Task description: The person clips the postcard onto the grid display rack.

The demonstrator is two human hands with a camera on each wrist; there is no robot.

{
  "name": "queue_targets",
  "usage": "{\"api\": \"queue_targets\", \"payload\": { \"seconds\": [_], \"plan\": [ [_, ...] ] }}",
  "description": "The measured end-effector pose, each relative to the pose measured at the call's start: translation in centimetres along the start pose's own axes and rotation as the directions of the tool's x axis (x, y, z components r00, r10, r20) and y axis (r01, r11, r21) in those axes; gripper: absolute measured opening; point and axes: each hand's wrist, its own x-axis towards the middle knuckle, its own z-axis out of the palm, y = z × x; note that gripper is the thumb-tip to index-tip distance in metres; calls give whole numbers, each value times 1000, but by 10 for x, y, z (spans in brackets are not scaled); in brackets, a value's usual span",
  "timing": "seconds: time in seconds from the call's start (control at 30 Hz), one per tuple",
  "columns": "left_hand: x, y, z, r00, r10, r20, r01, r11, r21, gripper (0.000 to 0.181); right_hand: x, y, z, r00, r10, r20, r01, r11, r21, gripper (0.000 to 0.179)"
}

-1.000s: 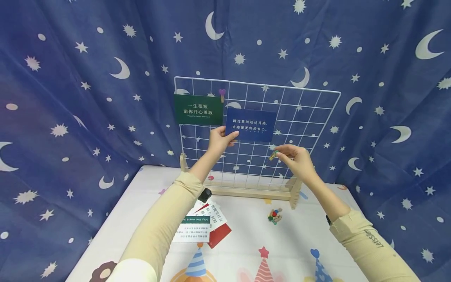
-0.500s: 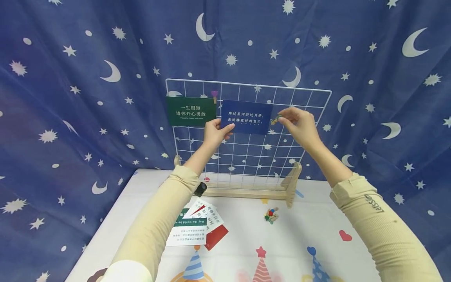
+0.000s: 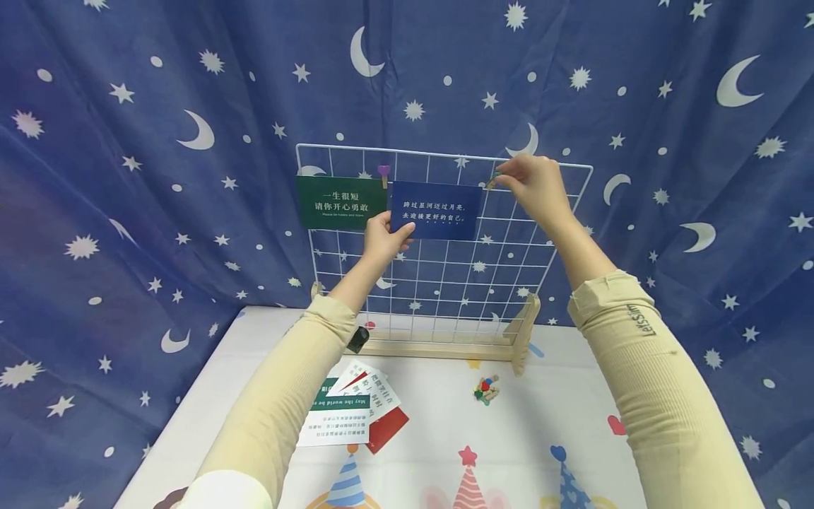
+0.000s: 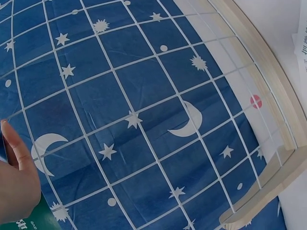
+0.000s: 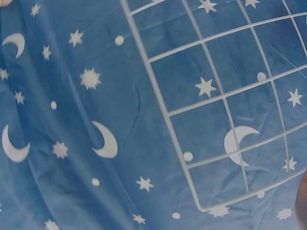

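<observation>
Starry blue curtain (image 3: 254,85) behind, white counter (image 3: 432,417) below. Dark blue card (image 3: 437,201) upright in front of white wire grid (image 3: 427,154). Left hand (image 3: 384,237) pinches its left edge, thumb in front. Right hand (image 3: 534,184) has fingers pinched on small clip (image 3: 491,184) just beside card's upper right corner. Green card (image 3: 340,203) just left, purple heart clip (image 3: 384,171) at its top right. Loose cards (image 3: 343,417), clip pile (image 3: 486,389) on counter.

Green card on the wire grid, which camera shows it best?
The head view: the green card shows almost whole, its large text readable. The left wrist view has only a piece, below the left hand; the right wrist view has none.
</observation>
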Motion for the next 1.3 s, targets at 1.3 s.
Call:
{"api": "queue_targets", "payload": {
  "seconds": [1.3],
  "plan": [
    [-1,-2,8,999,-38,-37,37,999,-15,31,10,0,20,975,222,-5,-221,975,36,20]
  ]
}}
